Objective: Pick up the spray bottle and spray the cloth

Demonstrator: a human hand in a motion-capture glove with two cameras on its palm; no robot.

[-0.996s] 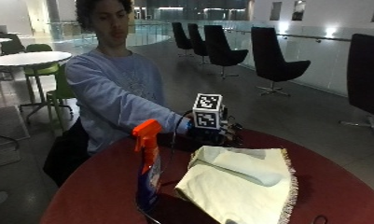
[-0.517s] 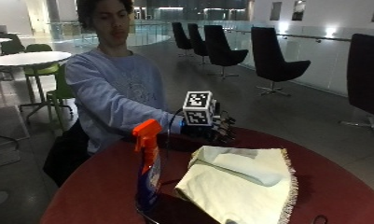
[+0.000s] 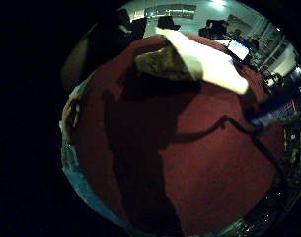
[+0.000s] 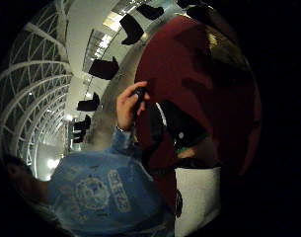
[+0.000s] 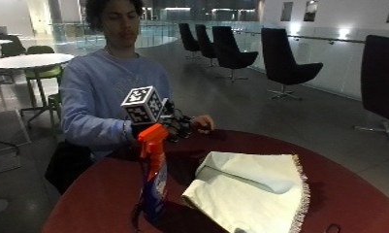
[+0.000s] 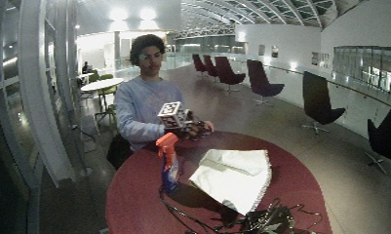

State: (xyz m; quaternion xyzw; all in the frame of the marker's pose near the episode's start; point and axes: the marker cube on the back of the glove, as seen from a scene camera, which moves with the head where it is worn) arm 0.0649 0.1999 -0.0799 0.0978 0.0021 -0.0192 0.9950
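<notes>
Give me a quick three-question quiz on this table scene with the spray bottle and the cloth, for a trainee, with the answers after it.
1. True or false: the gloved right hand is gripping the spray bottle.
2. What colour is the spray bottle's trigger head? A) orange B) green C) white
3. Fill in: the cloth lies on the ___ table, beside the bottle.

Key
1. False. The bottle stands upright on its own, and the hand is raised behind it, near the person's bare left hand.
2. A.
3. Red.
</notes>
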